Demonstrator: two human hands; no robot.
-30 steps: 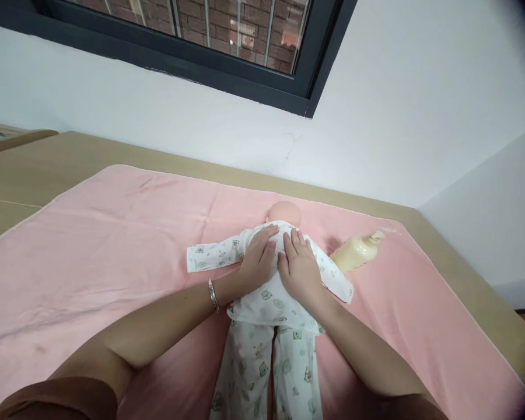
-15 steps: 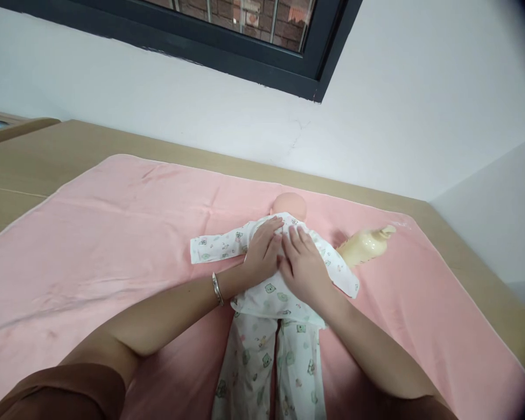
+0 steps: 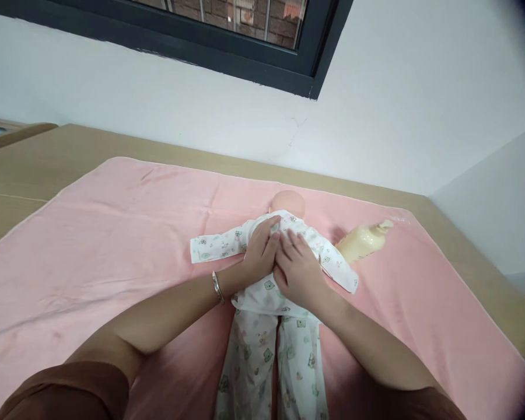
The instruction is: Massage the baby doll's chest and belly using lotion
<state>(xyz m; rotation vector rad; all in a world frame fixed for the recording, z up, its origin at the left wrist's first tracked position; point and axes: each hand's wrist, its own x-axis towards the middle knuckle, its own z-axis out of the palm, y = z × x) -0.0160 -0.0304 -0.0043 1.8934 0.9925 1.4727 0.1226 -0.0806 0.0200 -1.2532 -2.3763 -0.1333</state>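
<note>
A baby doll [image 3: 287, 202] lies stretched out on a pink blanket [image 3: 126, 221], the smooth back of its head showing at the far end. It wears a white printed top [image 3: 219, 248] with the sleeves spread out and matching trousers [image 3: 249, 361]. My left hand [image 3: 261, 248] lies flat on the left side of the doll's upper back, fingers pointing toward its head. Beside it, my right hand [image 3: 300, 268] rests on the right side of the back, fingers extended. The two hands touch near the thumbs. Neither one grips anything.
A cream pump bottle [image 3: 363, 242] lies tilted on the blanket by the doll's right-hand sleeve. The wooden tabletop [image 3: 35, 169] shows around the blanket. Behind stand a white wall [image 3: 227, 116] and a dark window frame [image 3: 245, 64].
My right hand has shifted slightly left and down on the doll's back, closer to my left hand. My left hand stays almost in place.
</note>
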